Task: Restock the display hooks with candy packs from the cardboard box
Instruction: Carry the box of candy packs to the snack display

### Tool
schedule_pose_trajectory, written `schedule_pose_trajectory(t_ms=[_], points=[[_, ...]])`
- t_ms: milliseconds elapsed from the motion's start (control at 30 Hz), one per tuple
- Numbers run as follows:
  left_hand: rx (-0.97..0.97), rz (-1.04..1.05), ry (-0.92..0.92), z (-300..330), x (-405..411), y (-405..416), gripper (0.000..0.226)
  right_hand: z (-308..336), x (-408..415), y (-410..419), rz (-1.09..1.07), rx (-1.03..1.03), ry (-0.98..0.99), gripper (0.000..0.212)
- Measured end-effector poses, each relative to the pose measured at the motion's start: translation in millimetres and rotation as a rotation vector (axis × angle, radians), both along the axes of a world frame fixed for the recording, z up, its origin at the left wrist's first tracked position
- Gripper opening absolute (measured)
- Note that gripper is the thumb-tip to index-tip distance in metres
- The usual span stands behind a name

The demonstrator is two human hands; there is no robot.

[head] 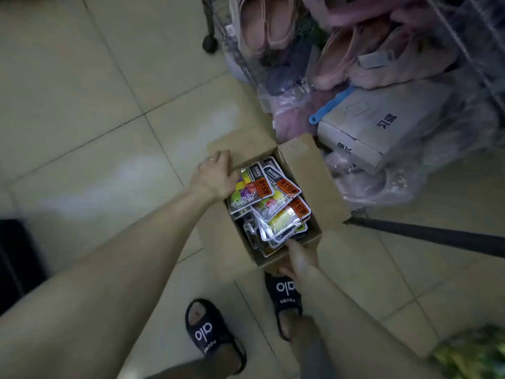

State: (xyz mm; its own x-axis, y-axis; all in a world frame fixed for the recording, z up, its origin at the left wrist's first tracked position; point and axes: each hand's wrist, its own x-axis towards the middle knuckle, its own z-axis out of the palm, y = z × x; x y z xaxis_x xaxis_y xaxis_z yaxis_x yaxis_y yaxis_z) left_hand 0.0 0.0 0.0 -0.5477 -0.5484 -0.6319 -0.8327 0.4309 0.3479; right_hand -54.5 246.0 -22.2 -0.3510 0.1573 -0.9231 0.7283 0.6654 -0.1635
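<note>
An open cardboard box [314, 181] stands on the tiled floor just ahead of my feet. It is filled with several clear candy packs [270, 198] with colourful sweets and orange labels, lying in a loose pile. My left hand [214, 176] grips the box's left side, fingers curled over the flap and thumb toward the packs. My right hand [299, 259] holds the near wall, thumb inside against the packs and fingers curled outside below the rim. No display hooks are in view.
A wire rack on a caster [210, 45] holds bagged pink slippers [355, 61] and a grey carton [382, 124] at the upper right, close behind the box. A dark pole [437, 236] slants across the floor on the right. My black sandals [207, 335] stand below.
</note>
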Motion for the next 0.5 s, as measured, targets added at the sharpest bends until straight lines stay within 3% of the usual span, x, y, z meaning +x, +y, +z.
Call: schedule_pose_trajectory(t_ms=[33,133,300,400,500], points=[[0.001,-0.013,-0.025,-10,-4,-4,0.063,-7,5,-1,-0.098,-0.033,0.020,0.049],[0.055,-0.034,-0.099,-31,-11,-14,0.054,-35,9,4,-0.129,-0.059,0.017,0.059],[-0.055,-0.179,-0.153,-55,-15,-10,0.034,-39,7,2,-0.154,-0.012,0.057,0.026],[-0.176,-0.260,-0.184,-55,-16,-12,0.023,-38,7,4,-0.144,-0.005,0.082,0.021],[-0.153,-0.333,-0.195,-45,-7,-11,0.023,-27,1,6,-0.061,0.025,0.091,0.016]])
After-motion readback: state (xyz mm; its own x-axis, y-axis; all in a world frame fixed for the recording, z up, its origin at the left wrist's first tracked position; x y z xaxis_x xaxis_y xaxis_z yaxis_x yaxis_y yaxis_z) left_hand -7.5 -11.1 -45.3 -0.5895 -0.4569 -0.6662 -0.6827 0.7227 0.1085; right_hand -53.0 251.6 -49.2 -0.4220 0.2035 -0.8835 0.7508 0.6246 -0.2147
